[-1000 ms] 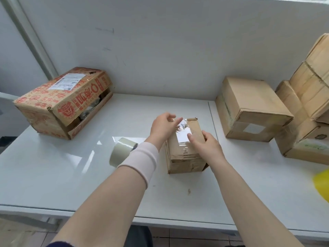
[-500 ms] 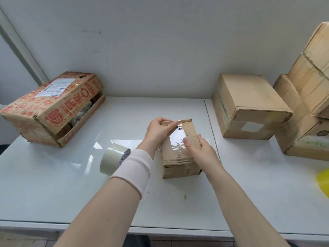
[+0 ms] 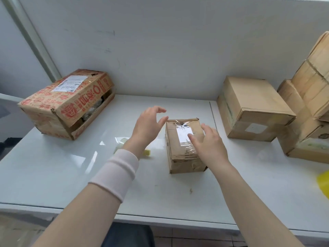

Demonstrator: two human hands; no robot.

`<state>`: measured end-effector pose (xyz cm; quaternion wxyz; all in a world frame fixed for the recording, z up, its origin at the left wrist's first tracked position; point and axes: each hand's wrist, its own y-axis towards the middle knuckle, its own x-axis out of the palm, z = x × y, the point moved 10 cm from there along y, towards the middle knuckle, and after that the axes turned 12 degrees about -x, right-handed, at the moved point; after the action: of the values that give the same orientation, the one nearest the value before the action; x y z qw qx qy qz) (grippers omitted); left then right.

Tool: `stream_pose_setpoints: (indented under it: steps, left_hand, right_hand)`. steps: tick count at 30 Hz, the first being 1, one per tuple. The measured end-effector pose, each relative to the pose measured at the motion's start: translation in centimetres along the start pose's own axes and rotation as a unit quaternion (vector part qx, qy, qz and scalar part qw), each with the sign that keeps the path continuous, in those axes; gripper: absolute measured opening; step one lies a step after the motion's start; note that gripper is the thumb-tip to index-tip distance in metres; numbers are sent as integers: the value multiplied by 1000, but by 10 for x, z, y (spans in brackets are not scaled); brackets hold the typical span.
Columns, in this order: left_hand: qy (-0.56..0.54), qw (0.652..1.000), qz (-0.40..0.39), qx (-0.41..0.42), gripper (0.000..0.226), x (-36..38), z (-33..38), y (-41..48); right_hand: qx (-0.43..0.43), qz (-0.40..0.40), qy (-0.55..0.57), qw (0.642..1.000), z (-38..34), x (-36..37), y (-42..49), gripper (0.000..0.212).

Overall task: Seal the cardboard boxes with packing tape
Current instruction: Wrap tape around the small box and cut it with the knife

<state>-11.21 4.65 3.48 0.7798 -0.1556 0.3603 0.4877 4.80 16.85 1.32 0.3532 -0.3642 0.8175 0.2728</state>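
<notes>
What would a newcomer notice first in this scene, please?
The small box at the table's middle, shiny tape down its top, with the right hand over it and the left hand open beside it. Next, the red-printed box at the far left, its side gaping, and plain boxes at the right.

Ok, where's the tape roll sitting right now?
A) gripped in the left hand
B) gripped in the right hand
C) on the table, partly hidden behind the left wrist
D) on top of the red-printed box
C: the tape roll peeks out on the table from behind the left wrist, while the left hand and the right hand are both open and hold nothing.
</notes>
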Motion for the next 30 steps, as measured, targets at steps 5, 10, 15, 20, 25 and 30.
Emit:
stream_pose_setpoints:
  steps: [5,10,15,20,25,30]
  left_hand:
    - [147,987,62,-27,20,-53,-63,-21]
    - [7,991,87,-104,37,-67,-119,-57]
    - [-245,948,76,-191,65,-64,-171,-110]
    - [-394,886,26,-242,76,-43,-184,-133]
    - [-440,859,-36,-259,61,-29,-180,-140]
    - [-411,882,-78,-215,14,-34,-156,-135]
  right_hand:
    - [-168,9,-117,979,-77,24,2,38]
    - [-246,-99,-113,958,-121,91,-6,38]
    - [-154,-177,37,971,-131,127,-15,42]
    - [-122,-235,61,962,-141,145,-25,32]
    - [-33,-263,199,943,-135,150,-38,41]
    - [-14,-267,313,911,-138,145,-56,22]
